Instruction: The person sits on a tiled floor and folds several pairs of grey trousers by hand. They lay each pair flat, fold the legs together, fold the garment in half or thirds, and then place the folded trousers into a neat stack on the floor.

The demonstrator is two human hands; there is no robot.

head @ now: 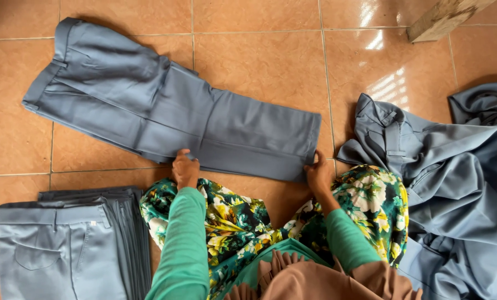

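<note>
The trousers (165, 108) laid out flat were plain grey-blue, as were the folded stack (65, 244) at near left and the heap (454, 183) at right. The floor tiles (259, 61) were glossy orange-brown. The person's sleeves (184, 244) were green; the skirt (231, 216) was dark green with yellow and white flowers.

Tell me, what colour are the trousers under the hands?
Plain grey-blue trousers, seen in the head view.

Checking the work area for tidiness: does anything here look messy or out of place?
Yes: the heap of grey trousers on the right lies crumpled, unlike the folded stack on the left and the flat pair under both hands.
</note>
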